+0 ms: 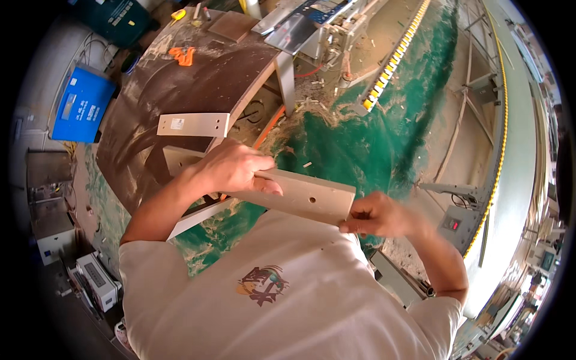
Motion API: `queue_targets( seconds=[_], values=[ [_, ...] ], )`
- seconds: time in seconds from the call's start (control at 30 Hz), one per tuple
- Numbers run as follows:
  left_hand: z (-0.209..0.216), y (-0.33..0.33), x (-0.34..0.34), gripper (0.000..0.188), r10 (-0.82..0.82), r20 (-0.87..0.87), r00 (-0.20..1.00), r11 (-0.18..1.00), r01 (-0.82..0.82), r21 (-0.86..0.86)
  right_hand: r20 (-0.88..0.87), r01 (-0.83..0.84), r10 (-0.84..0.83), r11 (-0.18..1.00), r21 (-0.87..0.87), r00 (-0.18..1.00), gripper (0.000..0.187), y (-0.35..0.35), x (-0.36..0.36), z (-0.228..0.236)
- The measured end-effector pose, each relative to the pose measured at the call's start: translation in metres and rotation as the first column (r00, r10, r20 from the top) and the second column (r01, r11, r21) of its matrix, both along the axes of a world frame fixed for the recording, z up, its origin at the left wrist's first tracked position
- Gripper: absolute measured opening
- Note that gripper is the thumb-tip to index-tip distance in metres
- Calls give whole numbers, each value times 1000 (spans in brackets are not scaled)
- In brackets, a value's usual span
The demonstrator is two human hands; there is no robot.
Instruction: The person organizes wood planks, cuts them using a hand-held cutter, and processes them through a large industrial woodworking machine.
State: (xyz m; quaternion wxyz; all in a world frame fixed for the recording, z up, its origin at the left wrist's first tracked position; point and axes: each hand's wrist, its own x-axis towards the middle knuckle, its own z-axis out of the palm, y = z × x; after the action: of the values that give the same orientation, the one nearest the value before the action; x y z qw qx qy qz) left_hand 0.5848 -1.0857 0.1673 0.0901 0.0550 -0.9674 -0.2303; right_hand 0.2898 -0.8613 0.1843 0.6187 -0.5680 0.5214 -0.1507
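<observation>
My left hand is closed over a pale wooden board, with the thumb on its near face. A round hole shows near the board's right end. At that end my right hand is closed, thumb and fingers at the lower corner; motion blurs the hand slightly. Beyond my left wrist a pale board section with holes lies over the table; my hand hides whether it belongs to the held board. Farther back, a short pale board with a white label and holes rests on the dark brown table.
An orange tool and a yellow tape measure lie on the table's far part. A blue box stands left. A rail with yellow rollers runs above the dusty green floor. A long machine with a control box is at right.
</observation>
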Motion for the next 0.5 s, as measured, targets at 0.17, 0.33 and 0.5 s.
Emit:
queue_targets(
  seconds=[0.17, 0.33, 0.5],
  values=[
    [4, -18, 9, 56, -86, -85, 993, 996, 88, 20, 568, 287, -676, 726, 625, 470, 42, 43, 45, -23],
    [-19, -72, 89, 56, 8, 96, 995, 1000, -9, 8, 507, 660, -810, 556, 505, 295, 42, 87, 9, 11],
    [-31, -190, 98, 57, 401, 402, 824, 914, -387, -118, -92, 919, -928, 338, 202, 361, 24, 75, 0, -48]
  ],
)
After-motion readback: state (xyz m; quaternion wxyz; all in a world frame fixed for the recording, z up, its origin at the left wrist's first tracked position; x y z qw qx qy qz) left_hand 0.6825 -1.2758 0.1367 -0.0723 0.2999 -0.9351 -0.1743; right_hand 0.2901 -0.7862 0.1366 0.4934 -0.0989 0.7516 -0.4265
